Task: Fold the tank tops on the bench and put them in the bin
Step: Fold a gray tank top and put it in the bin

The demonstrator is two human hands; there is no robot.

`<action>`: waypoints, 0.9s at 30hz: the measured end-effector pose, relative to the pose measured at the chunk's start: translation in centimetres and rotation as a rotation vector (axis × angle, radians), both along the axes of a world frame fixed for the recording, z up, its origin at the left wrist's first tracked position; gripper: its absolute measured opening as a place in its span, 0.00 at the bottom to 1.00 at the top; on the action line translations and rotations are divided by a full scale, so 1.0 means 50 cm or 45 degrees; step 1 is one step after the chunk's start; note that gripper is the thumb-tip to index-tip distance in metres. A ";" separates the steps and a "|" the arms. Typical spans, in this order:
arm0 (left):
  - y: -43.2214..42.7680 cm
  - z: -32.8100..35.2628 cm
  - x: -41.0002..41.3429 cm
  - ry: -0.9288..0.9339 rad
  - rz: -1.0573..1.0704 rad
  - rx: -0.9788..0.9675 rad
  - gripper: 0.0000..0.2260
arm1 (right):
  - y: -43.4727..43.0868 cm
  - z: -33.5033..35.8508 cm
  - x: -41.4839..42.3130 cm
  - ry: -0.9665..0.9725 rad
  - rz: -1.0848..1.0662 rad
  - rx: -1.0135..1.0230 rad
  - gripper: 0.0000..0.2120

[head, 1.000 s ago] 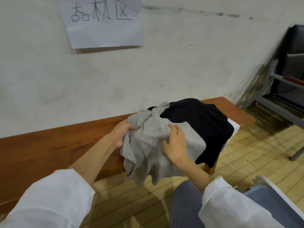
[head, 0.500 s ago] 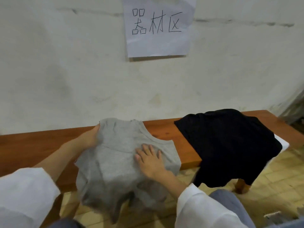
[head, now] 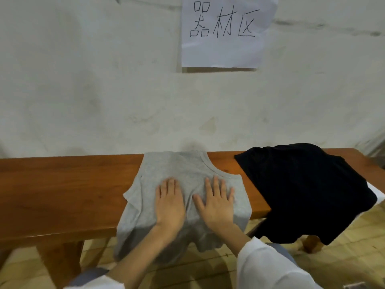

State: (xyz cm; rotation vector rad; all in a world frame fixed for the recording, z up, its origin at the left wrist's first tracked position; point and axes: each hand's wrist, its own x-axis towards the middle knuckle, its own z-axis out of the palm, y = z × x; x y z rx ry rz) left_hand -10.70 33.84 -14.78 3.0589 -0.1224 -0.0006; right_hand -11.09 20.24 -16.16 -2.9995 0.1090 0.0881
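A gray tank top [head: 183, 176] was pressed flat on the tabletop [head: 62, 184] by the left hand [head: 169, 203] and right hand [head: 216, 203], fingers spread, apparently smoothed for folding; a black tank top [head: 308, 188] lay at right.

Pretty plain room: a scuffed off-white wall [head: 104, 90] with blotchy stains and a dark line [head: 333, 28] running along near the top right. There's a white paper sign [head: 223, 49] on it, up high and right of centre, with three handwritten characters. A reddish-brown wooden bench [head: 62, 195] sits right against the wall, with a chunky leg [head: 60, 265] under its left part. The floor [head: 343, 257] is yellowish wood strips, shadowy under the bench.
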 end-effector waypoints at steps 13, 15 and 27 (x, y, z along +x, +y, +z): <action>0.047 -0.018 0.185 -0.042 0.175 -0.170 0.25 | -0.056 0.004 0.200 -0.016 0.275 -0.005 0.43; 0.029 -0.015 0.197 -0.047 0.167 -0.182 0.25 | -0.058 0.002 0.209 -0.029 0.289 0.000 0.43; 0.040 0.013 0.069 -0.174 0.019 -0.319 0.23 | -0.075 0.003 0.117 -0.158 -0.119 0.043 0.32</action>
